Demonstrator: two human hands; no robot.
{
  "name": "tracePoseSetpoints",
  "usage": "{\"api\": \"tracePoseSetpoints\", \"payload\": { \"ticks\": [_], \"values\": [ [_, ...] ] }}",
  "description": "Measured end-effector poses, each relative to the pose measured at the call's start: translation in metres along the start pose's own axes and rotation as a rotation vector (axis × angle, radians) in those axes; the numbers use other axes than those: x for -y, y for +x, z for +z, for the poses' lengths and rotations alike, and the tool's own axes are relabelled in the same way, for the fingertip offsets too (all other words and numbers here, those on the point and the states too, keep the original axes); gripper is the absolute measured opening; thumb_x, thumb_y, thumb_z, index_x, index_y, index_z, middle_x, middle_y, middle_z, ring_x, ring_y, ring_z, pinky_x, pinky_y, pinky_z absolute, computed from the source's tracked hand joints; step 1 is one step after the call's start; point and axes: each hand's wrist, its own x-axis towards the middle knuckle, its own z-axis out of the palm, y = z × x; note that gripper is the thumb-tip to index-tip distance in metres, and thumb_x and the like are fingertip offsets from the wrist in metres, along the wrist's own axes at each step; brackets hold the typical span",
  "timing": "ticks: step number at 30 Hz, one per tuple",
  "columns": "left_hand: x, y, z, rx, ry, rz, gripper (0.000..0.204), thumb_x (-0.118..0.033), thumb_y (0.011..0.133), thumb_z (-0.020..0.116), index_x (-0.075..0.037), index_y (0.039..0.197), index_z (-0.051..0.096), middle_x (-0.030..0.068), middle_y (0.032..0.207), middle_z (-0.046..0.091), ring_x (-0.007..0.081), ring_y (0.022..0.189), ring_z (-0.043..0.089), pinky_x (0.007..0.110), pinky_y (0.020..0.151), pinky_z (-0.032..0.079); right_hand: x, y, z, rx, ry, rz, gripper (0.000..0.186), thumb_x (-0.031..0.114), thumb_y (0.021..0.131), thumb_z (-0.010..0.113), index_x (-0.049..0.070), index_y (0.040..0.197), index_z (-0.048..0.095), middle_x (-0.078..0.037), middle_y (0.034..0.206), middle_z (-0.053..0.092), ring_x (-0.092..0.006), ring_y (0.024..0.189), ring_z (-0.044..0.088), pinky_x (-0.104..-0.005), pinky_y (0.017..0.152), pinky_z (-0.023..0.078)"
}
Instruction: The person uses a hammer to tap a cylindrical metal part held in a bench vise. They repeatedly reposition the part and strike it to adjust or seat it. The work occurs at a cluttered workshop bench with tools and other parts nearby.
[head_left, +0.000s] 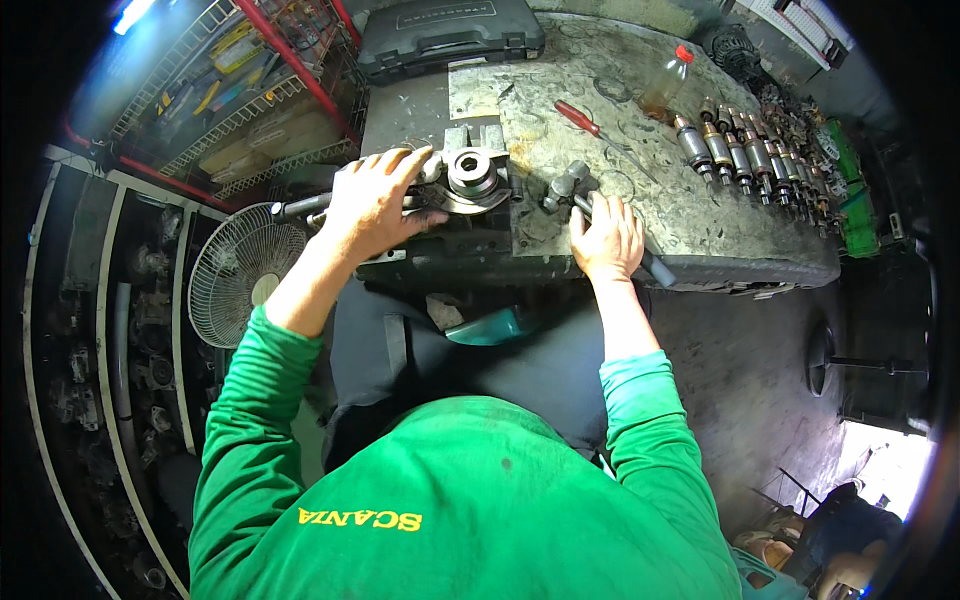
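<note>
A metal part with a round, ringed hub (472, 172) sits at the vise-like block (490, 240) on the bench's front edge. My left hand (375, 200) is closed around the left side of this part, thumb in front and fingers over the top. A dark bar (298, 207) sticks out to the left from under that hand. To the right, a hammer (568, 184) lies on the bench, its head pointing away to the left. My right hand (608, 238) is closed over its handle, whose grey end (657, 268) shows past the palm at the bench edge.
A red-handled screwdriver (578, 117) lies beyond the hammer. A red-capped bottle (668, 82) and rows of motor armatures (742, 155) stand at the right. At the back is a black case (450, 38). A fan (245, 270) and wire shelves (225, 100) are left of the bench (700, 235).
</note>
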Motion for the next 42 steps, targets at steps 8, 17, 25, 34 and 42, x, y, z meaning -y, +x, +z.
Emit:
{"api": "tracePoseSetpoints", "payload": {
  "ticks": [8,17,25,34,42],
  "values": [
    [0.018,-0.026,-0.006,0.129,-0.048,-0.114,0.073,-0.057,0.092,0.074,-0.014,0.149,0.057,0.0174,0.114,0.069,0.0382,0.103,0.070,0.047,0.090,0.057,0.002,0.016,-0.023,0.347,-0.053,0.051,0.031,0.036,0.097,0.069,0.007,0.108,0.070,-0.013,0.116,0.067,-0.0328,0.115,0.064,-0.0487,0.096,0.050],
    [-0.002,-0.032,-0.011,0.261,-0.178,-0.260,0.081,-0.059,0.095,0.070,-0.013,0.157,0.048,0.0249,0.109,0.074,0.0411,0.101,0.074,0.049,0.086,0.059,0.038,0.020,-0.103,0.519,1.506,0.738,0.028,0.025,0.107,0.063,0.001,0.119,0.058,-0.012,0.089,0.070,-0.0211,0.064,0.069,-0.0380,0.055,0.059],
    [-0.007,-0.029,-0.014,0.339,-0.144,-0.287,0.085,-0.059,0.095,0.070,-0.016,0.162,0.042,0.0254,0.107,0.076,0.0414,0.098,0.075,0.049,0.085,0.060,0.075,0.043,-0.127,0.391,1.571,0.769,0.017,0.024,0.108,0.054,0.008,0.109,0.053,-0.006,0.082,0.063,-0.0167,0.063,0.064,-0.0340,0.054,0.057],
    [-0.014,-0.022,-0.024,0.409,-0.198,-0.346,0.082,-0.055,0.095,0.072,-0.013,0.160,0.045,0.0291,0.122,0.072,0.0448,0.110,0.071,0.049,0.094,0.057,0.082,0.031,-0.113,0.485,1.225,0.700,0.013,0.020,0.107,0.055,0.007,0.110,0.054,-0.003,0.077,0.059,-0.0112,0.053,0.057,-0.0290,0.046,0.049],
    [-0.013,-0.022,-0.021,0.379,-0.203,-0.334,0.082,-0.054,0.096,0.072,-0.013,0.161,0.044,0.0293,0.125,0.071,0.0448,0.112,0.071,0.049,0.095,0.056,0.078,0.020,-0.061,0.527,1.020,0.399,0.008,0.017,0.107,0.055,0.011,0.105,0.051,0.001,0.071,0.055,-0.0086,0.046,0.051,-0.0259,0.041,0.044]
  ]
}}
